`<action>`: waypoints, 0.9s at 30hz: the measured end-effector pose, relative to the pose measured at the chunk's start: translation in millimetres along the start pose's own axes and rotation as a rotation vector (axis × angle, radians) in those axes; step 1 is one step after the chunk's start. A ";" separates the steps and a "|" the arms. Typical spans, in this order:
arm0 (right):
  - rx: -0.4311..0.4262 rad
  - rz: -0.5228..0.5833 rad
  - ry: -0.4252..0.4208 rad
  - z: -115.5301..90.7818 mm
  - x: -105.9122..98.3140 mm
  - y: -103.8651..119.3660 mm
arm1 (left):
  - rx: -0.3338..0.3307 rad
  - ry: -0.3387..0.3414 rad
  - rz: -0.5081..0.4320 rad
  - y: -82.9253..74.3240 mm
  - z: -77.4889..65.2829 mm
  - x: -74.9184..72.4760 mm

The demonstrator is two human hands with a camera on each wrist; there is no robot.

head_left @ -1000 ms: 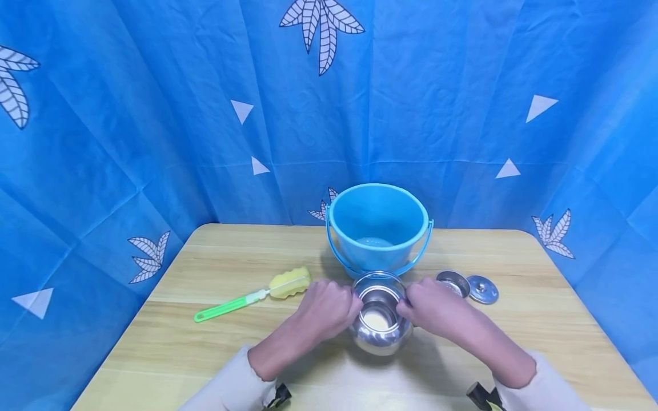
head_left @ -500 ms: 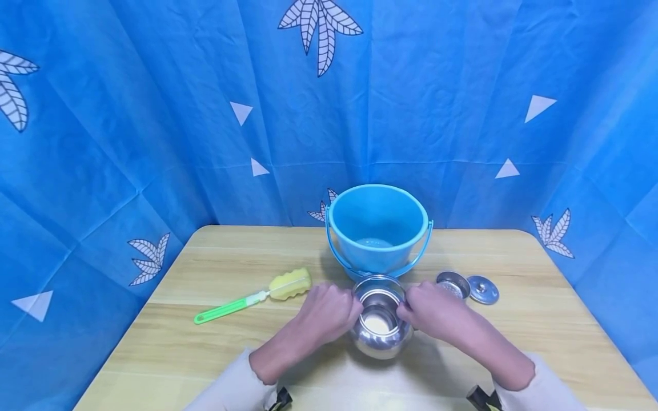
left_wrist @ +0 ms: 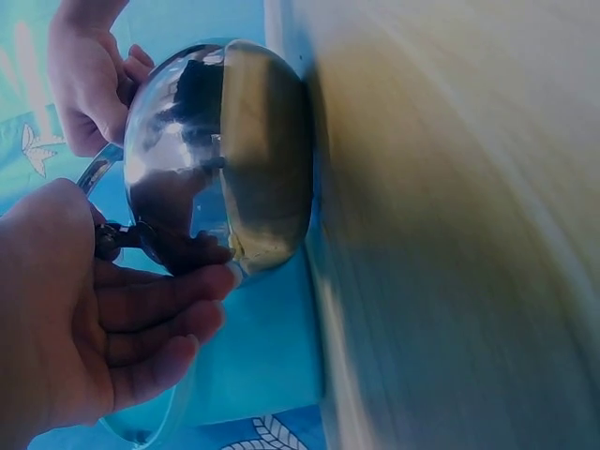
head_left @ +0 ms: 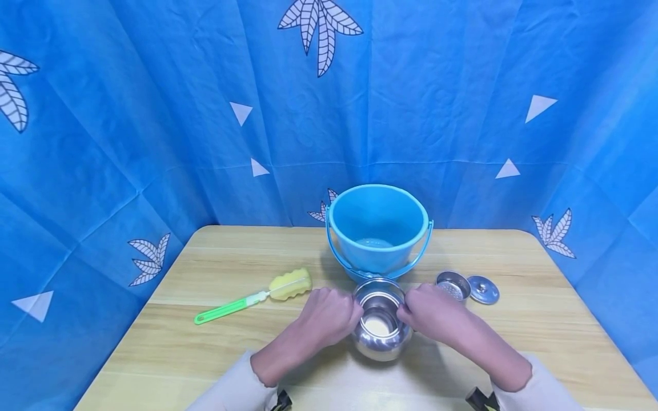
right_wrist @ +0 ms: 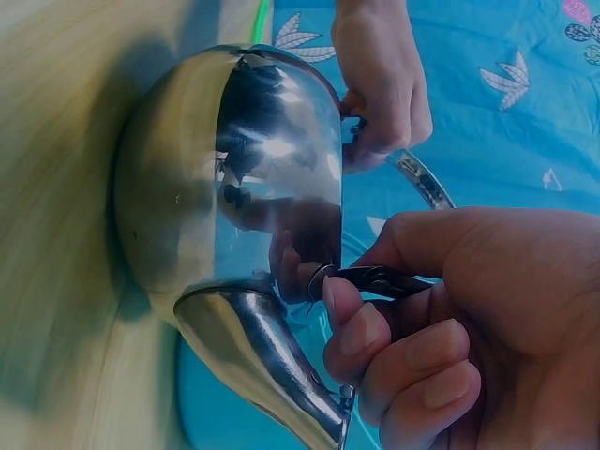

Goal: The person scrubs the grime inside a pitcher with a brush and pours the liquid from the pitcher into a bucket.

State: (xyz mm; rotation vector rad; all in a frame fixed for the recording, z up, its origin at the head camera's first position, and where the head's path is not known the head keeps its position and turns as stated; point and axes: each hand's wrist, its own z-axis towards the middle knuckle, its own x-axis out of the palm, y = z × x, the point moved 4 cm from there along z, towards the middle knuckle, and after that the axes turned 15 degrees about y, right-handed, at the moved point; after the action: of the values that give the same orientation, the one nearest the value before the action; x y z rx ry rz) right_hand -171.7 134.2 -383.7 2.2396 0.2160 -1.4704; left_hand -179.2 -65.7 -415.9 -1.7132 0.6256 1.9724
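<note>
A shiny steel teapot (head_left: 379, 347) without its lid stands at the middle of the table, its open mouth facing up. At one side of its bail handle, my left hand (head_left: 329, 315) pinches the handle end by the lug, its other fingers beside the pot wall in the left wrist view. Opposite it, my right hand (head_left: 434, 313) grips the other handle end between thumb and curled fingers. In the right wrist view the spout (right_wrist: 262, 366) shows below the right hand's side. The handle's arch (head_left: 377, 279) leans toward the bucket.
Right behind the teapot stands a blue bucket (head_left: 377, 260) with some clear liquid inside. To the left lies a yellow sponge brush (head_left: 290, 285) with a green handle. On the right are a steel strainer cup (head_left: 453, 283) and a steel lid (head_left: 483, 290).
The teapot and both hands have shifted very slightly toward the person. The grip of both hands on the handle looks the same; bucket, brush, strainer and lid stay in place.
</note>
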 end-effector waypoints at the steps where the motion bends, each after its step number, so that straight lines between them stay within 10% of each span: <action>1: 0.000 -0.001 -0.002 0.0 0.0 0.1 | 0.001 -0.001 0.000 0.0 0.0 0.1; 27: -0.005 0.004 -0.031 0.3 2.0 -1.3 | -0.066 0.002 0.022 0.1 0.6 4.8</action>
State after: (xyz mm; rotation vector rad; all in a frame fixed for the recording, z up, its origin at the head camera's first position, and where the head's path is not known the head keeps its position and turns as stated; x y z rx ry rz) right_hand -171.7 135.0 -385.9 2.2108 0.2054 -1.4998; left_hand -180.3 -65.2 -420.5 -1.7549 0.5880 2.0279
